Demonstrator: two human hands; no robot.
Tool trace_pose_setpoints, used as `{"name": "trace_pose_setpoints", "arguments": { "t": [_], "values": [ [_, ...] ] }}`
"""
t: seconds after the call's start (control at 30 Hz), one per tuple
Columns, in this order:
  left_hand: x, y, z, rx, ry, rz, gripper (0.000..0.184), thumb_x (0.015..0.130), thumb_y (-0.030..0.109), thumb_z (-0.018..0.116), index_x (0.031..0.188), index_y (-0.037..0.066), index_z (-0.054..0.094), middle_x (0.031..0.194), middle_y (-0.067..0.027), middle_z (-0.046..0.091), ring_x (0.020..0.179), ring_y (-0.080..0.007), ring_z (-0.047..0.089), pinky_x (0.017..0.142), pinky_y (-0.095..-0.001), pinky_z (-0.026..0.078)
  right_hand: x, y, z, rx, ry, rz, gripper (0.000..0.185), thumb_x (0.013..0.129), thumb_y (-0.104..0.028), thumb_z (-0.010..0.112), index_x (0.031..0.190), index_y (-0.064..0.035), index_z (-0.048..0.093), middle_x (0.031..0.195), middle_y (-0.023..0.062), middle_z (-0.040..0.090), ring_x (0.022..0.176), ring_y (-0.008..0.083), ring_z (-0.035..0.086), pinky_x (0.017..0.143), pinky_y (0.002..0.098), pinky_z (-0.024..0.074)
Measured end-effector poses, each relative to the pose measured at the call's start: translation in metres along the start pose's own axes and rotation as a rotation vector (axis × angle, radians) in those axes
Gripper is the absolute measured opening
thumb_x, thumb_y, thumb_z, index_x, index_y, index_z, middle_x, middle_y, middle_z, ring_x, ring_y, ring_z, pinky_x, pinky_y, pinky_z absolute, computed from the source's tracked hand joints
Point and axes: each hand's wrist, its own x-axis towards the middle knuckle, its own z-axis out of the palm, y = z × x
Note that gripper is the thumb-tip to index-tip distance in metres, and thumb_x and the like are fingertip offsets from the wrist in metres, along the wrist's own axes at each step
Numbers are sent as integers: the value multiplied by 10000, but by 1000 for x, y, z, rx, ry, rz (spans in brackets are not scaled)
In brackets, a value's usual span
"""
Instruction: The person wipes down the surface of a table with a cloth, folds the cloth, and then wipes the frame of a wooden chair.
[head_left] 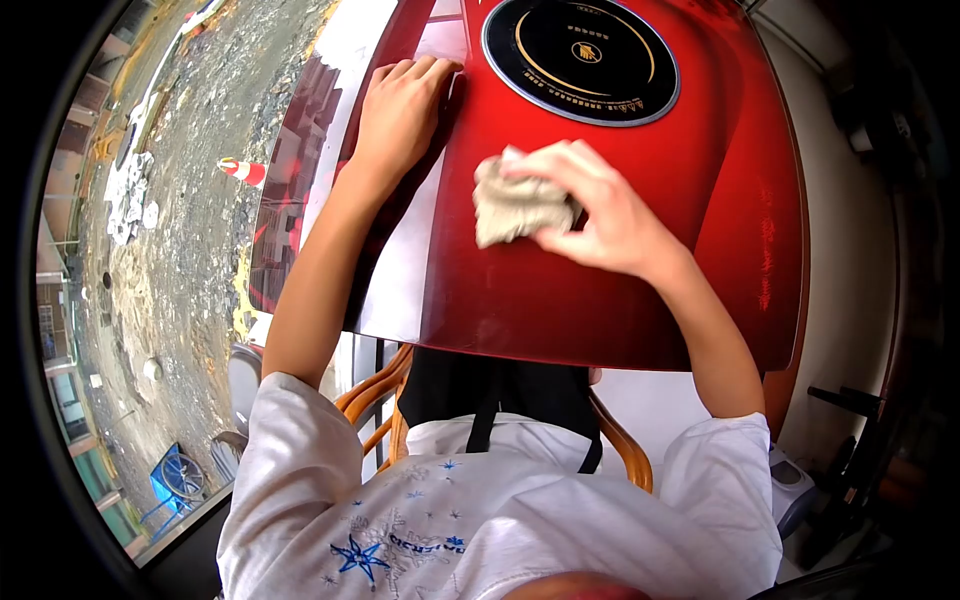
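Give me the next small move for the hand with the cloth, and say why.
Probably slide the cloth toward the round black hob: the right hand has it bunched over the red tabletop, on the hob's near side, and the left hand lies out of the way.

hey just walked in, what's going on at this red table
A person in a white shirt grips a crumpled beige cloth in the right hand, at the glossy red tabletop and on the person's side of the round black cooktop. The right hand is slightly blurred, so it may be wiping. The left hand rests towards the table's left side, with nothing visible in it.
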Motion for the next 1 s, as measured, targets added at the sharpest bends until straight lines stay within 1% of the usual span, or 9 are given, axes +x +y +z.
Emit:
{"name": "trace_pose_setpoints", "arguments": {
  "t": [0.1, 0.2, 0.37, 0.43, 0.47, 0.6, 0.77, 0.83, 1.0],
  "values": [
    [0, 2, 1, -7, 3, -34, 245, 987, 86, 584, 1218, 95, 667, 1083, -78, 712, 1029, -293, 671, 948, -435, 488, -1, -31, 21, 198, -224, -115, 631, 717, -50, 802, 1329, -144, 682, 1188, 58, 706, 1047, 295, 645, 963, 407, 550],
    [1, 11, -6, 12, -98, -72, 306, 1046, 246, 584, 1306, 96, 645, 1175, -120, 675, 1125, -326, 624, 1002, -454, 457, 2, -23, 14, 153, -197, -138, 644, 719, -56, 812, 1343, -147, 681, 1190, 58, 705, 1021, 284, 653, 945, 400, 558],
    [-2, 24, -4, 134, -110, -37, 483, 1086, 459, 465, 1401, 120, 602, 1263, -118, 625, 1249, -288, 554, 1129, -499, 336, -2, 27, -31, -389, 257, 169, 597, 816, -133, 831, 1378, -81, 637, 1192, 104, 685, 1102, 274, 685, 935, 410, 568],
    [-2, 24, -5, 137, -92, -29, 474, 1089, 451, 465, 1402, 119, 594, 1250, -115, 629, 1246, -284, 560, 1131, -506, 331, -4, 40, -45, -112, 378, 549, 580, 844, -146, 822, 1384, -75, 620, 1166, 122, 682, 1105, 288, 690, 935, 405, 567],
    [-2, 22, -3, 112, -78, -35, 433, 1091, 415, 487, 1392, 121, 590, 1219, -106, 638, 1228, -282, 577, 1133, -508, 329, -7, 48, -46, -43, 450, 584, 578, 849, -143, 816, 1386, -78, 612, 1165, 129, 682, 1096, 299, 691, 931, 404, 564],
    [-2, 19, -1, 98, -37, -45, 353, 1079, 322, 543, 1366, 124, 597, 1164, -95, 664, 1183, -282, 614, 1124, -508, 342, -5, 46, -35, -356, 384, 197, 596, 807, -121, 819, 1368, -90, 619, 1195, 135, 686, 1116, 326, 668, 950, 421, 554],
    [0, 9, 0, 65, -7, -50, 327, 1032, 213, 621, 1347, 126, 607, 1119, -72, 701, 1127, -269, 659, 1108, -502, 360, 2, -10, 5, 103, -53, -13, 643, 703, -65, 813, 1326, -109, 662, 1150, 118, 700, 1058, 328, 650, 968, 410, 551],
    [1, 14, -5, 48, -23, -61, 328, 1030, 213, 623, 1346, 125, 611, 1132, -74, 702, 1140, -267, 656, 1106, -498, 362, 0, -26, 14, 248, -225, -61, 674, 687, -54, 816, 1342, -131, 673, 1153, 79, 712, 1035, 298, 646, 954, 407, 548],
    [2, 19, -7, 77, -72, -87, 340, 1073, 326, 572, 1337, 120, 634, 1194, -85, 694, 1190, -293, 638, 1095, -479, 357, -2, -4, 0, 170, -143, -14, 641, 752, -108, 831, 1370, -140, 665, 1152, 92, 698, 1079, 307, 652, 983, 427, 527]
  ]
}}
